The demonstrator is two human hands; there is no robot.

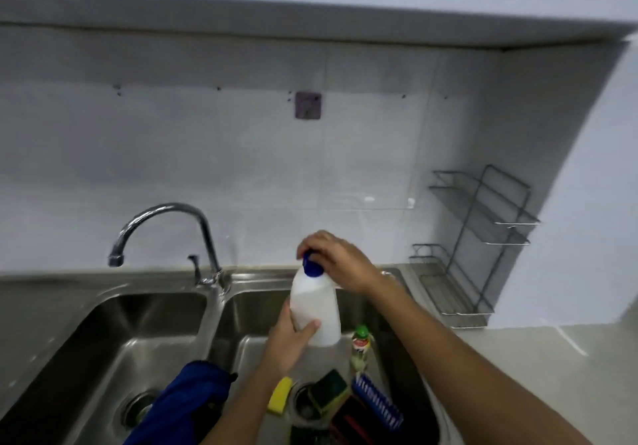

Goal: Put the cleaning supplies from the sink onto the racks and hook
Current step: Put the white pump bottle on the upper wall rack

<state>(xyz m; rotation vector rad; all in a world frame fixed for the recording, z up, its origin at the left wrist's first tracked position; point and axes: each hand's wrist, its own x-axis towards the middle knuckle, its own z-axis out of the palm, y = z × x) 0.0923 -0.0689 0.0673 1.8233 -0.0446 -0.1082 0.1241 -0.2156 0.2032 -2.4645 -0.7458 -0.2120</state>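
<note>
White bottle (316, 310) held upright over right sink basin (407, 358).
Left hand (293, 341) wraps its base; right hand (336, 260) pinches blue cap (311, 266). Sponges (328, 391), brush (378, 401) lie below hands.

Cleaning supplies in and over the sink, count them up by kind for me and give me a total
Bottles: 2, the white bottle held by the left hand and right hand, and the green-capped bottle
Sponges: 2, yellow sponge, green sponge
Brushes: 1, blue brush
Cloths: 1, blue cloth
Total: 6; darker items at the bottom edge are too unclear to count.
</note>
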